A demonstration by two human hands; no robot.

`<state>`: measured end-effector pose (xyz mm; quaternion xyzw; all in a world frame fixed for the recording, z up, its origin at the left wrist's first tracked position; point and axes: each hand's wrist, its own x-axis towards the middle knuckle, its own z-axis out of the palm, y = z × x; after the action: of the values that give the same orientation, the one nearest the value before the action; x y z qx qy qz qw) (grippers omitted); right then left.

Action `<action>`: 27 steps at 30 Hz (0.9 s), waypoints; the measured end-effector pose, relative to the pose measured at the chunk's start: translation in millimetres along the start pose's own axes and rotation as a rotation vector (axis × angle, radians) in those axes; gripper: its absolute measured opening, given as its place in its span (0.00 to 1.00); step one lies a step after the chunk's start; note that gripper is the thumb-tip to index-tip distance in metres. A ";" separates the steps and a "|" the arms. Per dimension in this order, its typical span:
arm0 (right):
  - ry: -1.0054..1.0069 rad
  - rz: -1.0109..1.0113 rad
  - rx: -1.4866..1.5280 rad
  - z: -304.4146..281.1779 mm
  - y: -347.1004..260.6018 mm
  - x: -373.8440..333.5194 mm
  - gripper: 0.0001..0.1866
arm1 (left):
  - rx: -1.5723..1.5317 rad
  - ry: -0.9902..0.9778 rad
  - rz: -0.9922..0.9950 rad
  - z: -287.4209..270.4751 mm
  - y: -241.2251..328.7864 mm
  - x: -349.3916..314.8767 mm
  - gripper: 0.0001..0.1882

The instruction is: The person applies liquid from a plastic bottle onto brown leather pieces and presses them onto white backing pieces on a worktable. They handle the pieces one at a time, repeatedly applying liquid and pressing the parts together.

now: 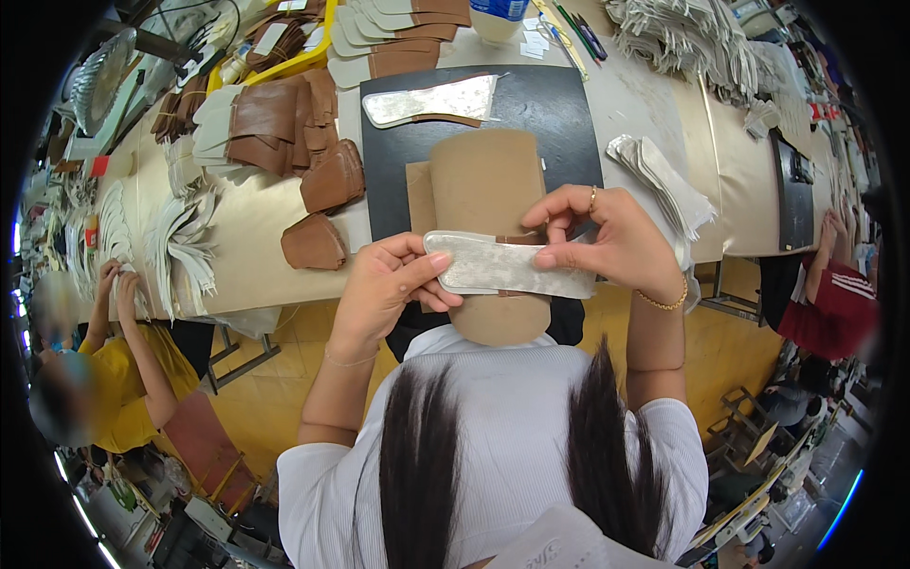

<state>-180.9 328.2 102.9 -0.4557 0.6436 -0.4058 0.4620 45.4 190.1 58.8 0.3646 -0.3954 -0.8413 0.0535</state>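
I hold a whitish insole-shaped piece (pixel 502 269) crosswise over a tan, rounded padded form (pixel 485 180). Its left end is rounded and its right end looks frayed; brown leather shows along its edges. My left hand (pixel 393 275) grips the rounded end, thumb on top and fingers partly hidden beneath. Near the other end, the thumb of my right hand (pixel 597 232) presses on the piece while its fingers curl by the far edge. Beyond the form, a similar whitish piece with a brown leather edge (pixel 431 101) lies on a black board (pixel 569 114).
Brown leather pieces (pixel 270 123) in stacks lie left of the board. Whitish pieces (pixel 664 185) are piled on its right. A yellow crate (pixel 322 47), a blue-labelled container (pixel 498 19) and pens (pixel 583 33) stand or lie at the back. Co-workers sit at both sides.
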 end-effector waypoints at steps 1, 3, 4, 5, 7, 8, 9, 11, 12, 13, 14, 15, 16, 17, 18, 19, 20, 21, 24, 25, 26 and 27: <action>0.000 -0.002 -0.005 -0.4 1.0 0.5 0.18 | 0.000 -0.001 -0.001 0.2 -0.3 0.3 0.07; -0.003 -0.003 -0.011 -0.1 3.3 1.6 0.18 | 0.007 -0.003 0.002 -1.1 -1.5 0.6 0.08; -0.001 -0.004 -0.015 0.4 4.5 2.3 0.18 | 0.015 -0.006 0.007 -3.3 -3.8 1.6 0.08; 0.003 -0.002 -0.019 1.2 6.1 2.6 0.19 | 0.023 -0.011 0.011 -5.3 -6.0 3.0 0.08; 0.034 0.006 -0.028 4.8 9.8 1.5 0.20 | 0.022 -0.020 0.006 -8.0 -9.4 5.0 0.08; 0.064 0.013 -0.033 7.0 12.1 0.1 0.21 | 0.023 -0.024 0.003 -8.3 -9.6 5.5 0.08; 0.093 0.020 -0.037 8.9 15.0 -1.3 0.22 | 0.017 -0.031 0.001 -8.5 -9.2 5.6 0.08; 0.119 0.041 -0.003 10.9 23.4 -3.6 0.23 | 0.003 -0.047 -0.006 -8.7 -8.9 5.8 0.09; 0.134 0.052 0.013 11.9 28.4 -4.8 0.24 | -0.001 -0.052 -0.002 -9.0 -9.1 5.9 0.09; 0.146 0.039 0.035 13.3 33.7 -5.5 0.25 | -0.004 -0.057 0.001 -9.4 -9.3 5.9 0.09; 0.160 0.024 0.059 14.9 39.8 -5.7 0.26 | -0.004 -0.062 0.004 -10.0 -9.1 6.3 0.09; 0.175 0.009 0.082 17.5 45.5 -6.6 0.27 | -0.008 -0.068 0.007 -11.1 -9.4 6.6 0.09; 0.216 -0.026 0.054 20.9 50.0 -8.5 0.27 | -0.012 -0.075 0.010 -12.7 -10.4 6.8 0.09; 0.255 -0.064 0.026 24.9 53.6 -9.4 0.27 | -0.016 -0.078 0.016 -14.1 -10.8 7.0 0.08; 0.293 -0.102 -0.004 29.7 57.8 -10.2 0.27 | -0.015 -0.078 0.012 -14.8 -11.5 7.2 0.08; 0.356 -0.159 -0.030 37.0 63.3 -10.9 0.28 | -0.014 -0.077 0.009 -15.4 -12.4 7.4 0.08; 0.421 -0.217 -0.056 45.1 69.9 -11.3 0.29 | -0.011 -0.075 0.005 -14.8 -11.9 8.0 0.08; 0.481 -0.276 -0.085 51.1 77.2 -11.8 0.30 | -0.009 -0.077 0.003 -14.6 -11.3 8.1 0.08; 0.554 -0.349 -0.212 56.6 90.7 -8.2 0.31 | -0.007 -0.074 0.009 -14.0 -10.6 7.6 0.08; 0.598 -0.387 -0.258 57.0 91.2 -6.3 0.30 | -0.008 -0.067 0.014 -12.5 -11.4 6.5 0.09; 0.648 -0.314 -0.372 54.3 82.6 -8.8 0.27 | -0.010 -0.056 0.024 -11.7 -11.6 5.0 0.09; 0.693 -0.333 -0.397 52.0 72.1 -10.3 0.26 | -0.024 -0.055 0.035 -10.6 -12.3 3.8 0.10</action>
<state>-144.4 351.2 24.6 -0.4704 0.7438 -0.4722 0.0502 52.1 190.4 43.5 0.3335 -0.3931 -0.8547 0.0618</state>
